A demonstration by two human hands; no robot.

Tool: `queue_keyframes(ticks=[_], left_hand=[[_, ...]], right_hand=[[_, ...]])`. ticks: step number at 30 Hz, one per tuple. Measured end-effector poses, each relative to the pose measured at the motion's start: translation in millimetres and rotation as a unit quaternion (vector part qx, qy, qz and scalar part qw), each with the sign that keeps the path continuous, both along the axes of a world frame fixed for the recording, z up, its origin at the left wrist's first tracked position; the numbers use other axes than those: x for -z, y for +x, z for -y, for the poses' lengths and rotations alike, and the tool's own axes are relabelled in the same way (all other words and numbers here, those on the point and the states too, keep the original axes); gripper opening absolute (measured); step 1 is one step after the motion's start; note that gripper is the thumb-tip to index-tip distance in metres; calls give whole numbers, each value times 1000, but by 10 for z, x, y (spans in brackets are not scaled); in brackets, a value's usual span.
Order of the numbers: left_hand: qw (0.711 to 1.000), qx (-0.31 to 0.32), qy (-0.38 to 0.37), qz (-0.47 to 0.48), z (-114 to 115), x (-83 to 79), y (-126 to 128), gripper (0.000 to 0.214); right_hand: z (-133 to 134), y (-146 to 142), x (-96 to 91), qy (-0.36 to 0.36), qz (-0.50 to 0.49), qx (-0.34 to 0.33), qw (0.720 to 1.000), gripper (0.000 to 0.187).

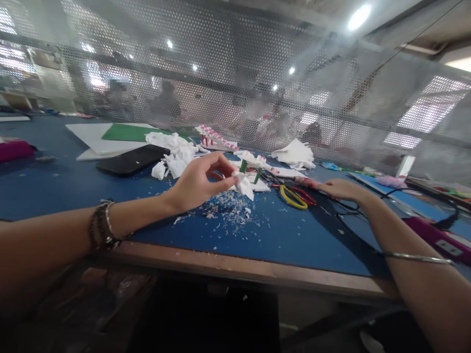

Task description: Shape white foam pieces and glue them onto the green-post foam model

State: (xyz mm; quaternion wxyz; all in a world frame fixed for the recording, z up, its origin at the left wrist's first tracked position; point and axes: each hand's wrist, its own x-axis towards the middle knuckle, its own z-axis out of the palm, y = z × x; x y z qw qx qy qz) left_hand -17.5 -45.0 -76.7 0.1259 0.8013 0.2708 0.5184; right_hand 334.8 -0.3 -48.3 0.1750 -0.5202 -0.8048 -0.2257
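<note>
My left hand (200, 184) pinches a crumpled piece of white tissue (244, 186) between thumb and fingertips, above the blue table. Just behind the tissue, a small stand with green posts (257, 175) and a white, pink-dotted top rests on a white base. My right hand (340, 189) is closed around a thin pen-like tool (308, 183), stained red and white, that points left; its exact kind is unclear. A black cable appears to run from this hand. Between the hands lie yellow-handled scissors (293, 197) and a red-handled tool (305, 196).
White shavings (235, 213) litter the tabletop near its wooden front edge (221, 262). A black phone (132, 160), crumpled tissues (176, 152) and white and green sheets stand left. Behind is a pink-dotted piece on red posts (217, 138). A magenta box (437, 240) sits right, near looped black cable.
</note>
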Motion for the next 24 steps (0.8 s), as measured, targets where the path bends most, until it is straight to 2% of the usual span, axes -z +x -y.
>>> queue_keyframes(ticks=[1, 3, 4, 6, 7, 10, 14, 17, 24], left_hand=[[1000, -3, -3, 1, 2, -4, 5, 11], [1000, 1, -9, 7, 12, -10, 17, 11], [1000, 5, -16, 10, 19, -11, 23, 11], [999, 12, -33, 15, 31, -8, 34, 11], [999, 14, -39, 14, 36, -4, 39, 11], [999, 24, -31, -4, 47, 15, 51, 12], [998, 48, -4, -30, 73, 36, 61, 14], [998, 58, 9, -37, 98, 40, 64, 13], [994, 84, 48, -44, 124, 32, 63, 8]], right_hand=[[-8, 4, 7, -31, -3, 38, 999, 47], [20, -80, -22, -44, -19, 121, 992, 43], [58, -169, -54, -9, -30, 142, 989, 40], [178, -434, -132, 30, -41, 127, 991, 32], [259, -600, -169, 48, -48, 98, 993, 28], [547, -1123, -220, 108, -60, -111, 986, 21], [820, -1550, -134, 109, -21, -252, 961, 20], [855, -1619, -28, 116, -28, -297, 947, 18], [854, -1626, 23, 127, -50, -312, 940, 10]])
